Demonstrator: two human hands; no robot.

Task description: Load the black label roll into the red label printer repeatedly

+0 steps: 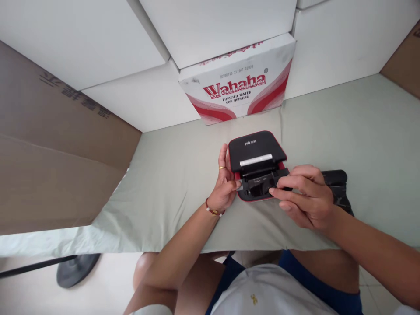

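A black case with red edging (257,148) lies on the cloth, its lid raised and tilted back, with white lettering and a silver strip on it. Inside the lower part is a glossy dark piece that looks like film (259,186). My left hand (226,183) grips the case's left side, thumb on the front corner and index finger stretched along the edge. At the right front, the fingertips of my right hand (305,192) close on the end of the dark film. Part of that end is hidden by the fingers. Behind my right hand lies a black, crinkled plastic piece (337,188).
A pale green cloth (344,131) covers the table. At the back stands a red-and-white water carton (236,96) against stacked white boxes (328,57). A brown cardboard box (59,157) stands at the left. A black round base (77,271) is on the floor.
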